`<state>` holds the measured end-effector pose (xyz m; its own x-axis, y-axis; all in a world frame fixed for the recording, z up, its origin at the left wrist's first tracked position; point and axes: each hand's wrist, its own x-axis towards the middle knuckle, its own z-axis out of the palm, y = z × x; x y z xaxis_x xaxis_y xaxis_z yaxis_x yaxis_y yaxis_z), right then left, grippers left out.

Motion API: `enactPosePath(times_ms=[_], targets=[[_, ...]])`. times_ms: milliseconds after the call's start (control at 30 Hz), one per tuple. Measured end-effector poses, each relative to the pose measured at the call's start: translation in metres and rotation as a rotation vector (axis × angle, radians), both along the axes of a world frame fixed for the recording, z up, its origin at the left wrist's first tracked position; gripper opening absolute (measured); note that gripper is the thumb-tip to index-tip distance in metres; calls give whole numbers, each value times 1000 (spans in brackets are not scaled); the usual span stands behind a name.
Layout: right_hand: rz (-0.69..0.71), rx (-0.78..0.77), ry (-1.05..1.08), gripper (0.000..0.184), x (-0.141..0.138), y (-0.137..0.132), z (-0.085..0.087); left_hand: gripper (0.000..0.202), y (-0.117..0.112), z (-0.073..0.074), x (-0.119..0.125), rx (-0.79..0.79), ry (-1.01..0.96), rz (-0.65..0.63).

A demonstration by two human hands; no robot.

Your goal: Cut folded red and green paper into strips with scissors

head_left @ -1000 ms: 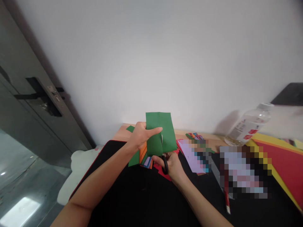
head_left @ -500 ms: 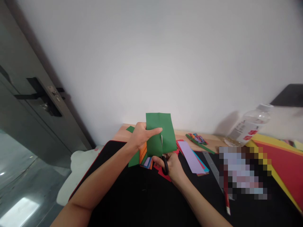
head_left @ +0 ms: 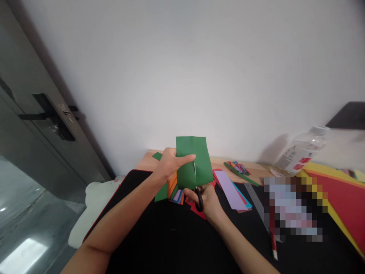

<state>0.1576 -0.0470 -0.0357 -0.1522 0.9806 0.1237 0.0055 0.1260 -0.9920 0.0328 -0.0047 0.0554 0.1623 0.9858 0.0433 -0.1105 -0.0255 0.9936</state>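
A sheet of green paper (head_left: 201, 152) with a faint crease near its middle is held up above the desk. My left hand (head_left: 171, 161) grips its left side, thumb stretched across the front and the other fingers behind. My right hand (head_left: 207, 198) is closed around black-handled scissors (head_left: 199, 199) at the lower edge. One silvery blade shows in front of the paper, pointing up along the crease; the other blade is hidden. Below lie orange paper strips (head_left: 172, 186), pieces of red paper (head_left: 198, 213) and more green paper (head_left: 161, 193).
To the right lie a purple paper strip (head_left: 230, 190), a clear ruler (head_left: 256, 199) and a red pen (head_left: 273, 243). A plastic bottle (head_left: 306, 150) stands by the wall near stacked red and yellow sheets (head_left: 346, 201). A black mat (head_left: 171, 243) covers much of the wooden desk.
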Motion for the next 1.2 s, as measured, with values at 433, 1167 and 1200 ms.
enactPosePath(times_ms=[433,1167,1200], targets=[[216,-119,138,50,4,-2,2,30,15,6,-18,241,47,307],[337,34,197,71,6,-2,0,23,5,14,-13,-60,16,16],[331,31,198,70,6,-3,1,22,4,14,-12,-55,7,16]])
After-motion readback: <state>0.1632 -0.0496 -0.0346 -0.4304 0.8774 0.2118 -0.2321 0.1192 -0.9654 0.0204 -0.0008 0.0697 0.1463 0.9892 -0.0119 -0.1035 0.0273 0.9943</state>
